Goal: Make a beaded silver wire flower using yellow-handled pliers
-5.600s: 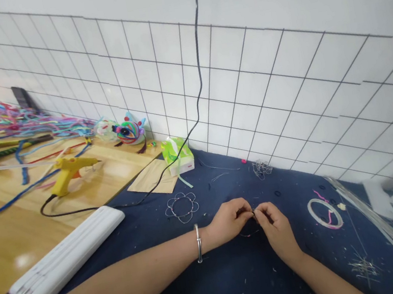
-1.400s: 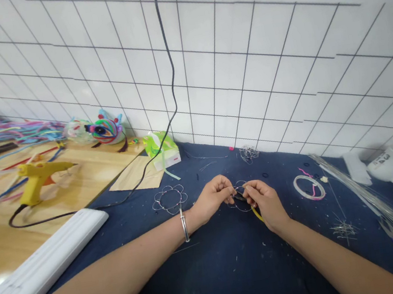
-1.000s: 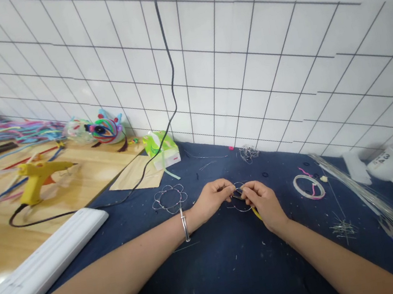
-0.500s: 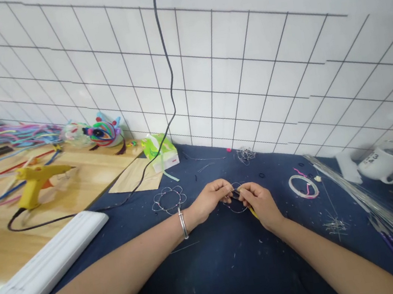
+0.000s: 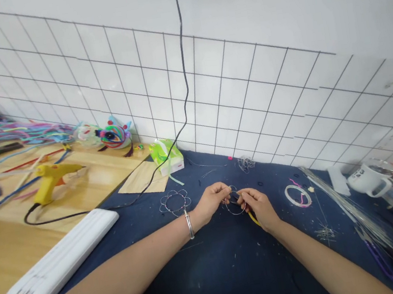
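Note:
Above the dark blue cloth [image 5: 224, 272], my left hand [image 5: 215, 202] is closed, pinching a thin wire ring [image 5: 236, 214] at its left side. My right hand [image 5: 260, 206] is closed at the ring's right side, with a yellow-handled tool [image 5: 254, 218] in its grip; the tool's tip between the hands is too small to make out. Just left of my left hand, a flower-shaped wire piece [image 5: 174, 203] with looped petals lies on the cloth. A silver bracelet [image 5: 189, 224] is round my left wrist.
Left: white power strip [image 5: 65, 257], yellow glue gun [image 5: 50, 180] and its cord. Behind: green tissue pack [image 5: 167, 155], tangled wire [image 5: 246, 164], tiled wall. Right: white ring roll [image 5: 298, 196], wire bundle [image 5: 344, 208], purple-handled tool [image 5: 380, 257], white mug [image 5: 369, 180].
The camera view has tilted and shifted, so more wall shows. My hands have come slightly apart, and more of the wire ring shows between them.

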Demonstrator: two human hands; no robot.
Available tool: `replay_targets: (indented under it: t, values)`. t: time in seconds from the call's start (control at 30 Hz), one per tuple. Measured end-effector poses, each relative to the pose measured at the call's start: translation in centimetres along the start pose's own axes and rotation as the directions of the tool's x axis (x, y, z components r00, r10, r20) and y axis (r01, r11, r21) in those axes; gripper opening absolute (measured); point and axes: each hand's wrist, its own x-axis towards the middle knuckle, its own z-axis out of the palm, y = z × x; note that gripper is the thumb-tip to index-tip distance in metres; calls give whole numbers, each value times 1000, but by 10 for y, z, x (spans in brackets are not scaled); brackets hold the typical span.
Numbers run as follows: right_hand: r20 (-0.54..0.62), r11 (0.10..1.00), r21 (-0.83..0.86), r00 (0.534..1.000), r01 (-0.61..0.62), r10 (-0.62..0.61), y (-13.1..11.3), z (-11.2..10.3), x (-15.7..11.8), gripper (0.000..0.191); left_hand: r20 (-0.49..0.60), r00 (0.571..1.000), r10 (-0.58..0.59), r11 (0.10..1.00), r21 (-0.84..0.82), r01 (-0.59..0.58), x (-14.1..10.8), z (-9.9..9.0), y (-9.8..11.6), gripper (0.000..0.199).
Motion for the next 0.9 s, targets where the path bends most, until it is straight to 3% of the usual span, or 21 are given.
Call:
replay_targets:
  t: [0.23,0.37,0.53,0.7,0.9]
  values:
    - [34,971,-236,998,-42,51,-11,-40,-1,27,-206,976,69,995,-54,-82,17,-30,25,25]
    - [167,925,-376,979,-49,120,-20,-62,-30,13,-274,956,103,985,-109,-137,29,-55,47,23]
    - [282,867,-498,947,6,156,-18,-67,-64,12,-305,936,174,972,-101,-214,33,-82,76,18]
    - [411,682,-669,911,296,7,-25,-38,-49,12,-308,927,215,963,-88,-253,32,-100,100,16]
    - [657,560,-554,737,617,-162,-41,55,-11,16,-229,941,251,962,-52,-269,28,-105,114,16]
